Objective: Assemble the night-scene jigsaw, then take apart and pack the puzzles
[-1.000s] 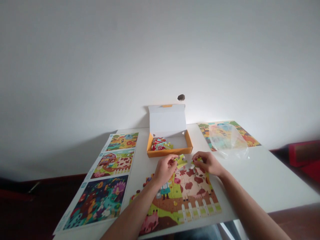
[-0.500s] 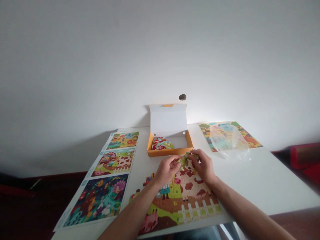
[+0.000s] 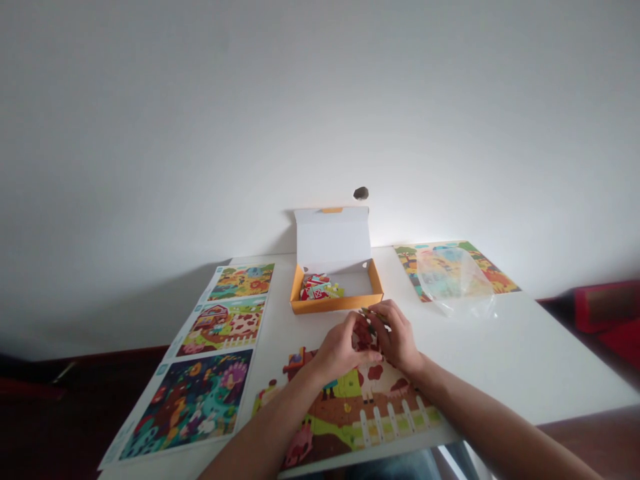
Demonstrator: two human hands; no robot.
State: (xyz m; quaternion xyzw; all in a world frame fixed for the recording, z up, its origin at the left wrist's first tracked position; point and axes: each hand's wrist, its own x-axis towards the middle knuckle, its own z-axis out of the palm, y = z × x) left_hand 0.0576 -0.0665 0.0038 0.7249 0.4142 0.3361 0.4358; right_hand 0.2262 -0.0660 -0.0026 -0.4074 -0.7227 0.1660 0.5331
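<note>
The partly assembled farm jigsaw puzzle (image 3: 395, 400) lies at the table's front, showing a cow, a white fence and a pig. Over its upper edge, my right hand (image 3: 400, 340) pinches puzzle pieces (image 3: 373, 315), their thin edges showing between the fingers. My left hand (image 3: 343, 347) curls close beside it, thumb low and fingers bent around a shadowed reddish-brown puzzle piece. The fingers partly hide that piece, and whether it touches the puzzle is unclear. My forearms cover parts of the puzzle's left and right sides.
Behind my hands stands an open orange box (image 3: 337, 305) with loose puzzle pieces (image 3: 317, 288) inside, its lid against the wall. A sheet of three reference pictures (image 3: 220, 327) lies left. Toward the back right, a clear plastic bag (image 3: 455, 280) rests on another animal picture (image 3: 407, 267).
Both hands have come slightly nearer and closer together over the puzzle's top edge. The light green piece that showed between my left fingers is no longer plainly visible there.
</note>
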